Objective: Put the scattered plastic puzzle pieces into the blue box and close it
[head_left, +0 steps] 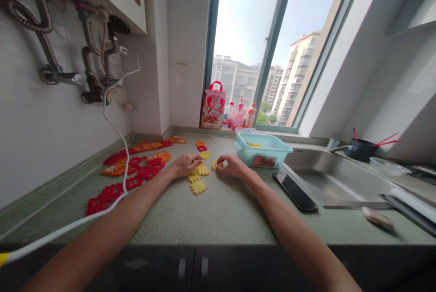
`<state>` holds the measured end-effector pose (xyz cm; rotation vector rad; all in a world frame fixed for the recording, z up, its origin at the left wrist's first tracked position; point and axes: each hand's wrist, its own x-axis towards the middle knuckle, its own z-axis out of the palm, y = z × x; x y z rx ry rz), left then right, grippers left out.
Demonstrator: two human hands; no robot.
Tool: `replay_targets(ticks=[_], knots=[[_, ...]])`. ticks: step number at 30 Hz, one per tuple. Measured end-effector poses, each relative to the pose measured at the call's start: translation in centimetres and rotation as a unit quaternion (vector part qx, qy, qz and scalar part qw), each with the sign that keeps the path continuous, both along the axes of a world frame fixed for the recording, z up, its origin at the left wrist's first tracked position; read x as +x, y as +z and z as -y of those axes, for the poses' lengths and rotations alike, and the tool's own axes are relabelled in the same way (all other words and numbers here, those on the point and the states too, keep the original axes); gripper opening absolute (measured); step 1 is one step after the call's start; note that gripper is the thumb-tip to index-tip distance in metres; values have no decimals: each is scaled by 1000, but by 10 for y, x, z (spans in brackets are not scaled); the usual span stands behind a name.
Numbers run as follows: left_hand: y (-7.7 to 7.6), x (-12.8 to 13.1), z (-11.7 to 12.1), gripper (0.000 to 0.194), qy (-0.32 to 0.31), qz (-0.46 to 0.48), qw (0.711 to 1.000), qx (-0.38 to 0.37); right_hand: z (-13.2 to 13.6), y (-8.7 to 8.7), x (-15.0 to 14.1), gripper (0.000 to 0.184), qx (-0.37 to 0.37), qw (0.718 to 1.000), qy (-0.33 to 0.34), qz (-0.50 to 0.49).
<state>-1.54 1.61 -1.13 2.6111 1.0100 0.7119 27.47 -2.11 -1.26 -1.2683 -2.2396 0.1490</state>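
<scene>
Yellow interlocking tiles (pixel 198 186) with notched edges lie in a small cluster on the countertop. My left hand (pixel 184 165) rests at the upper left of this cluster, its fingers closed together on the edge of a yellow tile (pixel 203 170). My right hand (pixel 232 165) pinches another yellow tile (pixel 214 165), partly covered by the fingers, a short way right of the cluster. One more yellow tile (pixel 205 155) sits just beyond the hands, with a red tile (pixel 202 148) and an orange tile (pixel 200 143) farther back.
Joined red tiles (pixel 108 195) and orange tiles (pixel 114 169) spread along the left. A white cable (pixel 125 165) hangs across them. To the right are a turquoise bin (pixel 265 149) holding yellow pieces, a phone (pixel 295 192) and a steel sink (pixel 327 178). Bottles (pixel 239 116) stand by the window.
</scene>
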Motion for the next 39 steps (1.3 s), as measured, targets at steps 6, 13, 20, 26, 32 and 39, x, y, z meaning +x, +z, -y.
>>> replay_targets(ticks=[6,13,20,26,32,39], knots=[[-5,2,-6,44,-3,61,998,3,16,5,-40,27,26,995,79,-53],[-6,-6,-14,38,78,-38,992,90,19,4,-51,25,-51,993,103,-35],[-2,-8,-14,46,40,-77,994,72,11,2,-35,29,-54,995,80,-23],[1,-4,-7,55,-11,-79,995,67,17,6,-23,36,-54,996,75,-4],[-1,-1,-12,57,-6,-124,990,70,24,12,-28,35,-68,993,100,11],[-1,1,-7,55,-58,-82,994,43,21,20,-16,31,55,994,65,-75]])
